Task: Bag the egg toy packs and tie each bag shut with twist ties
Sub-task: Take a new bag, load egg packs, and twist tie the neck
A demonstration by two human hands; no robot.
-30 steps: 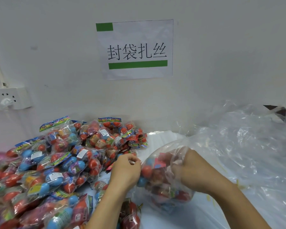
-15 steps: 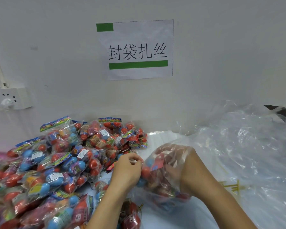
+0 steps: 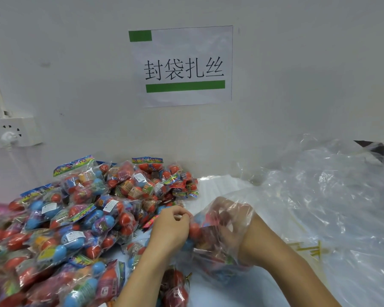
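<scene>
A clear plastic bag (image 3: pixel 215 253) with egg toy packs inside lies on the table in front of me. My left hand (image 3: pixel 169 229) pinches the bag's edge at its left side. My right hand (image 3: pixel 233 224) is inside the bag, seen through the film, its fingers curled around the packs there. A big heap of egg toy packs (image 3: pixel 75 218) with red and blue eggs covers the table's left half. Yellow twist ties (image 3: pixel 308 249) lie under plastic film to the right of my right forearm.
A pile of loose clear bags (image 3: pixel 330 196) fills the right side. A paper sign (image 3: pixel 182 65) hangs on the white wall, and a power strip (image 3: pixel 11 131) with a plug sits at the left. One tied bag (image 3: pixel 175 286) lies near the front edge.
My right hand has pushed deeper into the bag and the film has slid down over its wrist. The left hand keeps its pinch at the bag's edge, nearly still.
</scene>
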